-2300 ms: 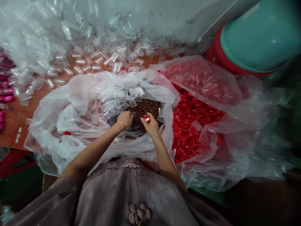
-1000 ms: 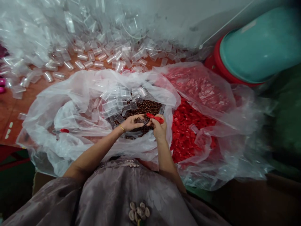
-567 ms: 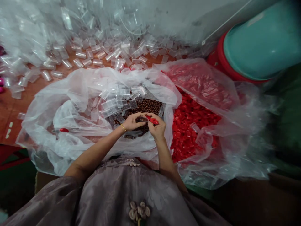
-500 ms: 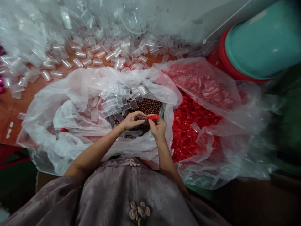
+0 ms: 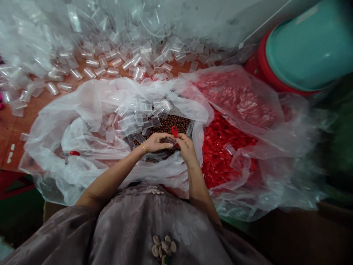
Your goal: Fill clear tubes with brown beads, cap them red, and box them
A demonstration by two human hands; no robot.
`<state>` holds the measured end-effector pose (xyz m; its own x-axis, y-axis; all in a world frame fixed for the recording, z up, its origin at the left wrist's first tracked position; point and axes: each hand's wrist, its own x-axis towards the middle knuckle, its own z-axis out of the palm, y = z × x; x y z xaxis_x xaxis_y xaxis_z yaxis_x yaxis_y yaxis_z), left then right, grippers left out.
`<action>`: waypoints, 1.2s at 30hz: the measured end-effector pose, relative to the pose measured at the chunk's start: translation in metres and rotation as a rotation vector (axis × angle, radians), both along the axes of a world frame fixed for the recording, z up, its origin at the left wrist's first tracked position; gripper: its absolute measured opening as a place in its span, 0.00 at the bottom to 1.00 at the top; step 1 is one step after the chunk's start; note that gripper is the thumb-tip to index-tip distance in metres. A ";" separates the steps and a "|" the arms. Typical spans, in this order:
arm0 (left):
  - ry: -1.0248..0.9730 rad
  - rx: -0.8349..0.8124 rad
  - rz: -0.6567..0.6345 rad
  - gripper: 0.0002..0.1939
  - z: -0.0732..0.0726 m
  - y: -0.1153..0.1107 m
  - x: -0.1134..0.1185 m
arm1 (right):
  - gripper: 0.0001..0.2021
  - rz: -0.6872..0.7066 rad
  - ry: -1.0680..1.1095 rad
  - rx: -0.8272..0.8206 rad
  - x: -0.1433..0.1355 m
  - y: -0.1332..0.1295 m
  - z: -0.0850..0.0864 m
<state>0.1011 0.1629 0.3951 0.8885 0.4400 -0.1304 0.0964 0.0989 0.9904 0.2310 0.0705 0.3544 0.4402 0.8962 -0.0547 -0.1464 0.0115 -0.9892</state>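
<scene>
My left hand (image 5: pixel 157 142) wears a yellow bracelet and is closed on a clear plastic container (image 5: pixel 168 141) that shows between the fingers. Against its open end, my right hand (image 5: pixel 186 145) pinches a red cap (image 5: pixel 174 131), which stands up above the fingertips. Both hands meet over a bag of small brown beads (image 5: pixel 176 123). Clear containers (image 5: pixel 132 123) lie on the beads, left of and beyond my hands. Right of my right hand is a heap of red caps (image 5: pixel 220 154) in another bag, with one clear container (image 5: pixel 229 148) on top.
Many clear containers (image 5: pixel 92 63) are spread along the back of the orange table (image 5: pixel 19 127). White plastic sheeting (image 5: pixel 82 106) surrounds the beads. A teal bucket (image 5: pixel 309 48) with red beneath it stands at the back right. One red piece (image 5: pixel 74 153) lies at the left.
The red cap has turned from lying flat to standing upright at the container's end. My right hand has shifted slightly down and right, and its fingers have closed in toward my left hand.
</scene>
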 end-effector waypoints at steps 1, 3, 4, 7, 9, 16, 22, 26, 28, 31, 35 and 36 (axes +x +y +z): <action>-0.002 0.010 0.008 0.24 0.001 0.000 0.000 | 0.10 -0.039 -0.045 -0.003 0.000 -0.001 0.001; 0.001 0.032 0.039 0.24 0.002 -0.001 -0.001 | 0.09 -0.125 -0.151 -0.011 -0.001 -0.003 0.003; 0.005 0.048 0.062 0.24 0.002 -0.001 -0.002 | 0.08 -0.150 -0.209 -0.013 -0.001 -0.005 0.004; 0.017 0.090 0.118 0.25 0.003 -0.003 -0.004 | 0.13 -0.128 -0.448 0.013 -0.002 -0.014 0.008; 0.026 0.087 0.118 0.26 0.003 -0.005 -0.005 | 0.15 -0.090 -0.614 0.074 -0.003 -0.019 0.011; 0.145 0.182 0.140 0.26 0.005 -0.016 -0.007 | 0.17 -0.215 -1.040 0.215 -0.010 -0.028 0.015; 0.133 0.188 0.209 0.20 0.011 -0.024 -0.003 | 0.19 -0.236 -0.940 0.261 -0.023 -0.034 0.018; 0.142 0.099 0.183 0.18 0.010 -0.026 -0.001 | 0.18 -0.210 -0.932 0.212 -0.025 -0.039 0.020; 0.183 0.094 0.207 0.16 0.009 -0.029 0.000 | 0.18 -0.180 -0.949 0.168 -0.025 -0.042 0.021; 0.259 0.092 0.274 0.13 0.008 -0.037 0.002 | 0.19 -0.154 -0.991 0.080 -0.024 -0.049 0.019; 0.361 -0.018 0.260 0.11 0.011 -0.051 0.004 | 0.19 -0.153 -0.988 0.039 -0.023 -0.056 0.016; 0.365 -0.058 0.250 0.10 0.012 -0.054 0.005 | 0.19 -0.155 -0.981 0.043 -0.024 -0.057 0.015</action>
